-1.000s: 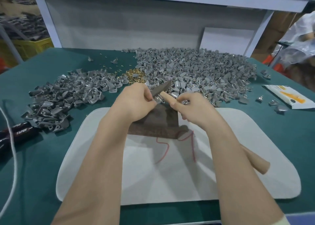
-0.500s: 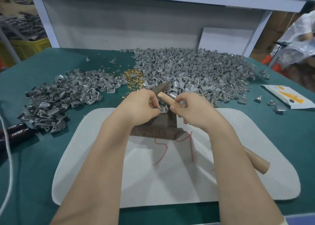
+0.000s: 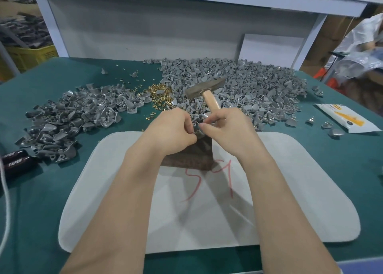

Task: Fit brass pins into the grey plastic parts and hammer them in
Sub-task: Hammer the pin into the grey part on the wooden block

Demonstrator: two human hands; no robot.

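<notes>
**Green bench, grey parts, a hammer held upright**

Green cloth covers the table, and on it lies a white mat with red handwriting, a scrawl that may read "51" but is not clear. Behind the mat spreads the large pile of grey plastic parts; a darker second pile lies to the left. Between the two sits a small heap of brass pins. A brown block rests on the mat's far edge. At the left edge lie two black handles printed with white letters that look like "TAPER". A white and yellow packet lies at the right; its print is too small to read.

The right hand is closed around the wooden shaft of a hammer, head up over the big pile, while its fingertips reach left. The left hand is curled, pinching one grey part over the block, where both hands meet. A pin there cannot be made out.
</notes>
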